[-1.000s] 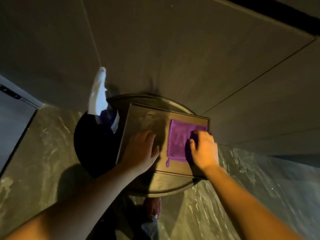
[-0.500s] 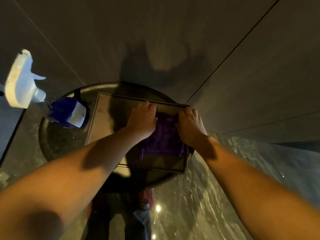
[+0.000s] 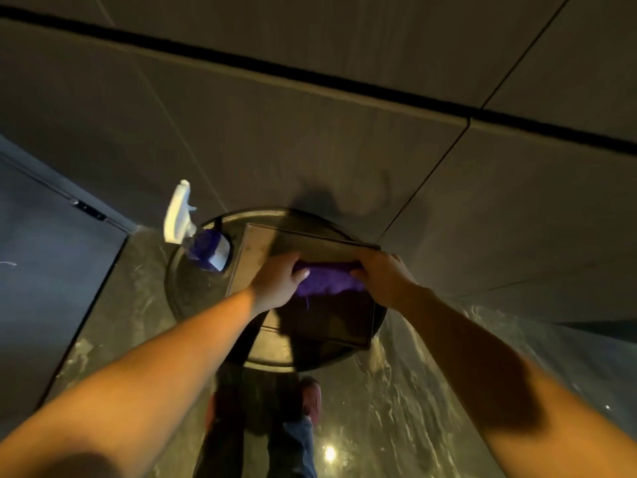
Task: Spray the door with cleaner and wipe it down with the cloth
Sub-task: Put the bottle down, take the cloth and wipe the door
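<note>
A purple cloth point(image 3: 327, 279) lies bunched on a dark rectangular tray point(image 3: 272, 243), which rests on a small round black table point(image 3: 193, 291). My left hand point(image 3: 275, 281) grips the cloth's left end and my right hand point(image 3: 382, 277) grips its right end, so the cloth is stretched between them. A spray bottle point(image 3: 203, 243) with a white trigger head and blue body stands on the table's left side, apart from both hands. Grey panelled surfaces point(image 3: 310, 150) rise behind the table; a darker door-like panel point(image 3: 51, 253) is at the left.
The floor point(image 3: 431, 391) is glossy marbled stone with light reflections. My legs and shoes point(image 3: 310, 398) show below the table. The table stands close against the wall panels, with a black seam point(image 3: 344, 81) running across them.
Both hands closed on the cloth, which was flat on the tray, and gathered it into a bunch near the tray's far edge. The camera view shifted.
</note>
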### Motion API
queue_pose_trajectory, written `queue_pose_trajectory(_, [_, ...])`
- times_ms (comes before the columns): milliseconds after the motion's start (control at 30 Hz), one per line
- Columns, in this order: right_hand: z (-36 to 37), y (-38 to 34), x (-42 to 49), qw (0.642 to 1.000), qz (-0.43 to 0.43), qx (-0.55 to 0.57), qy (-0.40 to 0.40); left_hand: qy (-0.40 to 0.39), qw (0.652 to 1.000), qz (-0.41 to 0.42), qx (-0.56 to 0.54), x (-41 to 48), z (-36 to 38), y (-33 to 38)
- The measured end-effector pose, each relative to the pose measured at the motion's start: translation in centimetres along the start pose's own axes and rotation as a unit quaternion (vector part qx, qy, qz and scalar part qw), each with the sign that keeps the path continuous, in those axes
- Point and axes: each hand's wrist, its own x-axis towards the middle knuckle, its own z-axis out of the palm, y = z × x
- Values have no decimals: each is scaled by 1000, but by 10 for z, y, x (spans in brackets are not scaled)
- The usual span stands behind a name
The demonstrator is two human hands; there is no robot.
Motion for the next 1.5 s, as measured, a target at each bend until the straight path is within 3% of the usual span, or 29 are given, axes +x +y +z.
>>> queue_pose_trajectory(133, [-61, -65, -28, 997, -62, 32, 38, 66, 997, -6, -41, -62, -76, 19])
queue_pose_trajectory(233, [-105, -123, -44, 985, -154, 39, 67, 136, 988, -9, -75, -112, -144, 33])
queue_pose_trajectory(500, [-192, -329, -61, 938, -336, 24, 87, 268, 960, -13, -86, -250, -325, 8])
queue_pose_trajectory(700, [-212, -500, -64, 892, -443, 22, 91, 387, 918, -23, -86, -351, -436, -45])
queue_pose_trajectory(1067, [-188, -809, -100, 823, -558, 47, 92, 557, 827, -64, -36, -543, -596, -172])
queue_pose_trajectory(1200, [-179, -909, -116, 810, -566, 129, 83, 619, 783, -68, 0, -603, -656, -205])
queue_pose_trajectory(1400, [-187, -1032, -143, 780, -541, 300, 96, 740, 663, -81, 75, -660, -747, -217])
queue_pose_trajectory(1500, [-202, -1084, -154, 759, -535, 350, 125, 765, 627, -92, 115, -676, -795, -212])
